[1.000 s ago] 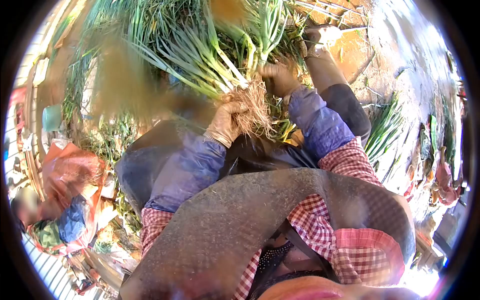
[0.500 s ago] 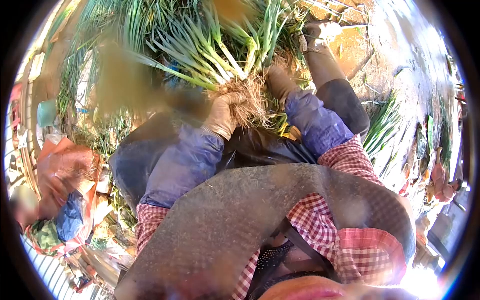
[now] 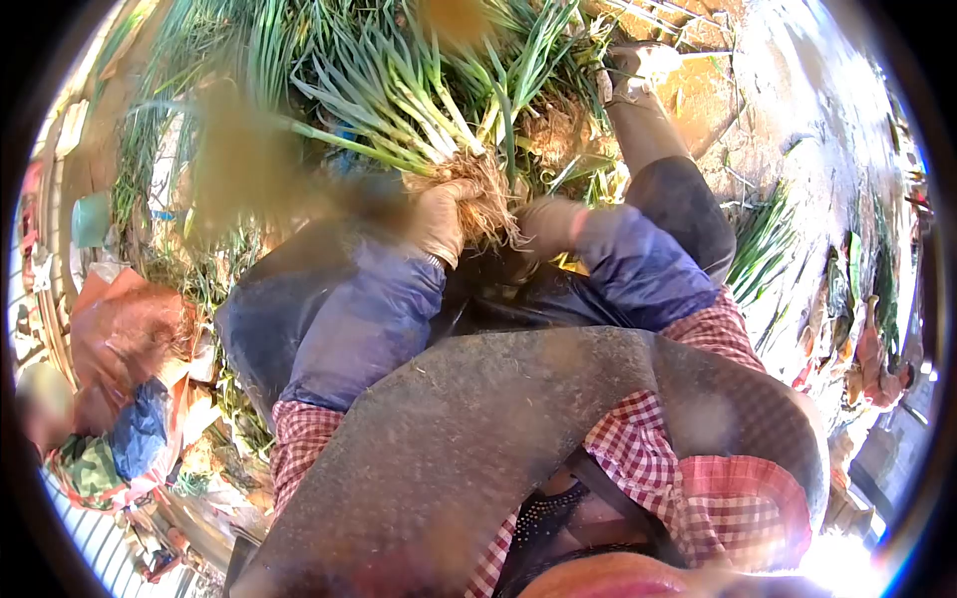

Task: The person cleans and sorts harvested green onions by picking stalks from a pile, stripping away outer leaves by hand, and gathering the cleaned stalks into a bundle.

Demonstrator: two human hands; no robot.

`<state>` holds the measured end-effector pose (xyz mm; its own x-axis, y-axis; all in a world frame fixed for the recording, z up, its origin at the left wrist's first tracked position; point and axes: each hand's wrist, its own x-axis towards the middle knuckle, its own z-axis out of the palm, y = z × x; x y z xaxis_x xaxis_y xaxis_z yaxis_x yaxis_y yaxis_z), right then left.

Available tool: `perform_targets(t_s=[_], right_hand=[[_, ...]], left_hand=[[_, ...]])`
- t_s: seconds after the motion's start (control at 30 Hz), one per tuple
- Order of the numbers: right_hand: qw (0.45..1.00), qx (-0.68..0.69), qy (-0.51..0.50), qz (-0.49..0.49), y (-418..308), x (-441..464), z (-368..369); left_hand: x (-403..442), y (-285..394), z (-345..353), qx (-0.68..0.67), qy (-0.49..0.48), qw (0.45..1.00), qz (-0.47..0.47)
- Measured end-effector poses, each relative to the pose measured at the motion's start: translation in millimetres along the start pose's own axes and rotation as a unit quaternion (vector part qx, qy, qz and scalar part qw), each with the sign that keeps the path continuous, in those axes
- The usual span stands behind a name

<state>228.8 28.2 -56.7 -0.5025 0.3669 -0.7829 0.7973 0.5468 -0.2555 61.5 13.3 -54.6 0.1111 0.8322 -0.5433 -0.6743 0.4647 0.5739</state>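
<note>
My left hand [image 3: 439, 221], in a tan work glove, is closed round the root end of a bunch of green onions [image 3: 429, 115]. The tangled brown roots [image 3: 483, 194] stick out past my fingers, and the green leaves fan away from me. My right hand [image 3: 546, 227], also gloved, is just right of the roots, low over my lap. Motion blur smears its fingers, so I cannot make out their position or anything in them. A dark apron [image 3: 518, 304] covers my lap beneath both hands.
More green onions [image 3: 269, 50] are heaped beyond the bunch. Another small pile [image 3: 766, 244] lies at the right past my boot [image 3: 638, 115]. An orange plastic sheet [image 3: 125, 324] and a teal container [image 3: 92, 221] are at the left. Blurry spots obscure parts of the view.
My right hand has come away from beside the onion stems and moved down towards my lap. My left hand keeps its grip, and the bunch has shifted only slightly left.
</note>
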Motion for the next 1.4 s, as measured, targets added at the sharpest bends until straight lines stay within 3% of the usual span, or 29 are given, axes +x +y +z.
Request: perform_targets(t_s=[0.03, 0.07, 0.1, 0.13, 0.2, 0.33, 0.4, 0.53, 0.63, 0.7, 0.77, 0.83, 0.87, 0.93, 0.97, 1.03, 1.07, 1.1, 1.2, 1.27, 1.37, 1.4], right_hand=[[0.998, 0.004, -0.035, 0.061, 5.1, -30.5, -39.6], [0.983, 0.133, 0.109, 0.059, 14.5, -50.7, -60.5], [0.932, 0.258, 0.247, 0.057, 24.8, -60.1, -71.5], [0.893, 0.281, 0.352, 0.001, 35.6, -50.4, -72.4], [0.807, 0.431, 0.404, -0.010, 51.8, -17.2, -79.7], [0.733, 0.619, 0.274, 0.064, 45.7, 34.5, -91.5], [0.714, 0.652, 0.250, 0.046, 49.4, 45.8, -90.4], [0.629, 0.698, 0.338, -0.061, 44.8, 20.3, -87.6], [0.651, 0.677, 0.327, -0.102, 28.7, -11.1, -84.1], [0.699, 0.679, 0.211, -0.073, 18.0, -24.5, -78.3], [0.717, 0.675, 0.129, -0.115, 22.1, -26.4, -55.4], [0.841, 0.528, 0.039, -0.116, 30.3, -21.2, -36.3], [0.936, 0.204, 0.098, -0.269, 47.7, 8.4, 7.8], [0.988, 0.060, -0.054, -0.134, 34.0, -9.5, 22.2], [0.987, -0.030, -0.137, -0.083, 26.4, -19.2, 28.7], [0.991, -0.045, -0.102, 0.074, 7.9, -69.8, -36.6], [0.995, 0.037, -0.033, 0.082, 24.3, -56.2, -48.0], [0.986, 0.111, 0.100, 0.073, 30.4, -54.7, -61.7], [0.879, 0.234, 0.417, -0.001, 24.6, -49.1, -102.1], [0.870, 0.245, 0.428, 0.003, 31.0, -13.7, -111.6], [0.890, 0.253, 0.375, -0.067, 46.3, 30.1, -112.6], [0.884, 0.170, 0.431, -0.059, 50.0, 37.1, -113.1]], left_hand=[[4.4, -1.9, -4.4, -0.002, 0.000, 1.000, 0.001], [7.8, -5.4, -9.9, 0.039, 0.021, 0.999, 0.005], [9.2, -8.4, -13.3, 0.079, 0.042, 0.996, 0.006], [7.6, -5.8, -10.8, 0.073, 0.055, 0.995, -0.047], [0.1, -1.7, -1.3, 0.079, 0.023, 0.996, -0.038], [1.9, -2.3, -13.0, 0.183, 0.009, 0.983, 0.012], [1.5, -0.6, -16.2, 0.222, 0.024, 0.975, 0.013], [-10.6, 7.4, -1.5, 0.119, 0.004, 0.993, -0.017], [-22.3, 16.2, 16.1, 0.045, -0.022, 0.999, -0.011], [-24.3, 23.6, 22.9, 0.005, -0.016, 1.000, -0.021], [-20.5, 17.6, 15.9, 0.017, -0.013, 0.999, -0.029], [-15.3, 10.7, 7.7, 0.039, -0.015, 0.999, 0.006], [-9.5, 4.9, -0.7, 0.023, -0.033, 0.999, 0.004], [-15.8, 10.0, 9.6, 0.005, -0.011, 1.000, -0.017], [-18.7, 14.2, 13.0, -0.014, 0.013, 0.999, -0.035], [-15.7, 14.0, 8.4, -0.017, 0.016, 0.999, -0.036], [-7.7, 6.3, -1.6, 0.014, 0.007, 1.000, -0.022], [-4.3, 1.3, -6.6, 0.045, -0.002, 0.999, -0.009], [-7.6, 1.4, -4.7, 0.063, -0.002, 0.998, -0.014], [-7.3, 1.4, -6.4, 0.080, 0.002, 0.997, -0.004], [-7.5, 5.0, -8.8, 0.137, 0.012, 0.990, 0.009], [-7.8, 5.5, -9.3, 0.136, 0.014, 0.991, 0.008]])
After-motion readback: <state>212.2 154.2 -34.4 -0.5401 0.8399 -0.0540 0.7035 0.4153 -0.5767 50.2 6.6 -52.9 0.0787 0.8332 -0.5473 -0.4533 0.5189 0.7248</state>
